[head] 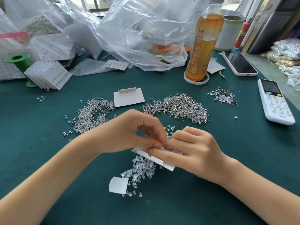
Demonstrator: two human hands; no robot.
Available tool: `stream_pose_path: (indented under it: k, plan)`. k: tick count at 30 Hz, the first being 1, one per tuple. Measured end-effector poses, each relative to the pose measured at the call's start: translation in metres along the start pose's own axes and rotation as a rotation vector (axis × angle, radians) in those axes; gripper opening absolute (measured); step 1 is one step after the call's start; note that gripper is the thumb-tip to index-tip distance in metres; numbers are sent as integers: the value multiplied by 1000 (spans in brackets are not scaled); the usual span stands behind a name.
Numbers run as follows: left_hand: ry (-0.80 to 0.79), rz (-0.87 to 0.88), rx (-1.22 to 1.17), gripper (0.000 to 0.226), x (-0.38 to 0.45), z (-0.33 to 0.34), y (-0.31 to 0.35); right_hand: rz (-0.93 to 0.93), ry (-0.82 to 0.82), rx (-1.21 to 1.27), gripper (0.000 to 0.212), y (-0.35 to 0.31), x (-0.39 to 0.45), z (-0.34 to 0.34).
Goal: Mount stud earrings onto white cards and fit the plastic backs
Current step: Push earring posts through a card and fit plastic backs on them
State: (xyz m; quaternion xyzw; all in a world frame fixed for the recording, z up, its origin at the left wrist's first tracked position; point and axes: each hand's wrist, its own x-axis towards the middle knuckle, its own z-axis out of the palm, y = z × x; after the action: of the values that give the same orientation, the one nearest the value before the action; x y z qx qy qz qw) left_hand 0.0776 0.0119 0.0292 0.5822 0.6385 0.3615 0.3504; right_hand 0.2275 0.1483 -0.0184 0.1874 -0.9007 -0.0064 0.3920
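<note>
Both hands meet over the card (164, 161), which sits tilted just above the tabletop (227, 159). The right hand (193, 151) has a narrow grip on the card, thumb along its near face and fingers curled behind. The left hand (134, 133) pinches thumb to forefinger at the card's top edge, on something too small to make out, probably a stud or a back.

The likely failure is a dropped piece: if the pinch slips, a clear back would fall into the backs (141, 168) heaped right under the card and be lost among them. Pushing a post off-line could bend it or tear the card's hole. Squeezing the card too hard may crease it.

Stud piles (92, 114) and (180, 106) lie beyond the hands, with a spare card (129, 97) between them and a paper scrap (118, 185) near the backs. A bottle (203, 44), phone (240, 64), remote (274, 101), bags (138, 30) and finished cards (48, 75) sit further off. Nothing blocks the hands, though the heap below crowds the work.
</note>
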Motion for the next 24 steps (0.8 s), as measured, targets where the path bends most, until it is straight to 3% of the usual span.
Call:
stream_pose_path:
  k: [11,15,19,24]
  plan:
    - [-19,-35,-104,13,-3,-7,-1,50,-33,43,18,-2,4,2]
    - [-1,-35,-182,13,-5,-9,0,58,23,92,9,-1,3,3]
    - [19,-27,-197,14,-5,-7,0,60,55,108,11,0,1,2]
    - [68,-49,-256,14,-7,-5,1,74,41,114,27,1,1,2]
